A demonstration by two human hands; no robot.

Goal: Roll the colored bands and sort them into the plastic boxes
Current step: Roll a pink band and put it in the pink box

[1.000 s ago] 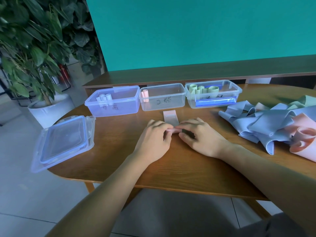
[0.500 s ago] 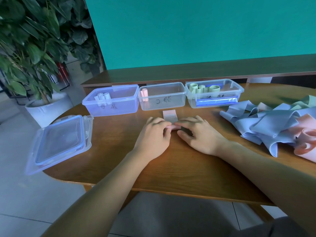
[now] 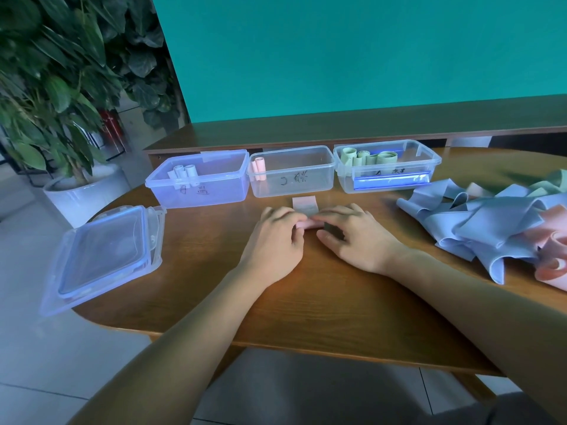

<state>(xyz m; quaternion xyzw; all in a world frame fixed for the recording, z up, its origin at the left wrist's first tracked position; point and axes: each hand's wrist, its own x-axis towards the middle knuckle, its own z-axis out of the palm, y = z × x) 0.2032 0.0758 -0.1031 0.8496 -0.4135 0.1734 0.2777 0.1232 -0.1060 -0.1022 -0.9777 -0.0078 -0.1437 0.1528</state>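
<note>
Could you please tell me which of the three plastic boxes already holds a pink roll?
The middle box, with one pink roll at its left end; its neighbours hold pale-blue and green rolls.

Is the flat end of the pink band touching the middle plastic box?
Apart. In the head view, a strip of bare table shows between the pink band's flat end and the front wall of the middle box.

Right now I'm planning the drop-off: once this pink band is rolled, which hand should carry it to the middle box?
Probably the left hand: it grips the pink roll, and the middle box with its pink roll lies just ahead.
</note>
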